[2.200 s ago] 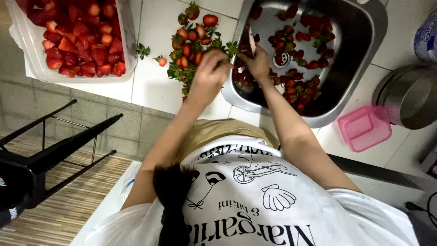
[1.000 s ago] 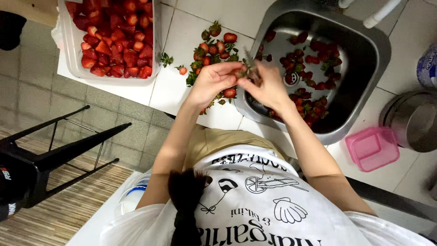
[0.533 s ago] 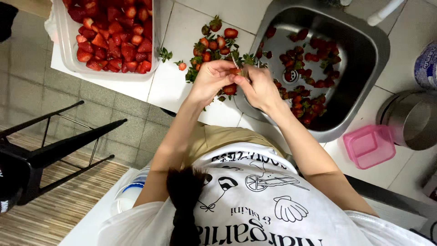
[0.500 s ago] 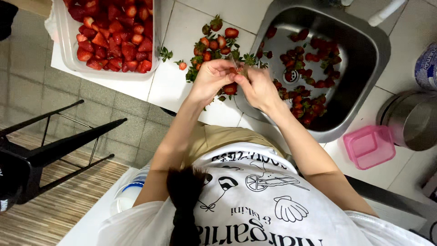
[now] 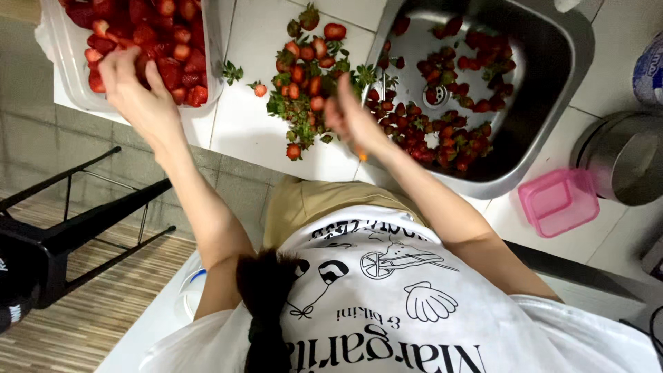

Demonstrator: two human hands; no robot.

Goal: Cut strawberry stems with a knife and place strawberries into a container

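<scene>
The left hand (image 5: 135, 93) is spread over the cut strawberries (image 5: 162, 31) in the tub (image 5: 207, 90), far left of the right hand (image 5: 352, 121), its grip unclear.

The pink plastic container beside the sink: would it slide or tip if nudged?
The pink plastic container looks empty and thin-walled, so probably light and likely to slide on the smooth white counter. It sits low and wide, so tipping seems unlikely.

Red strawberries (image 5: 148, 41) in white tub (image 5: 65, 83)
</scene>
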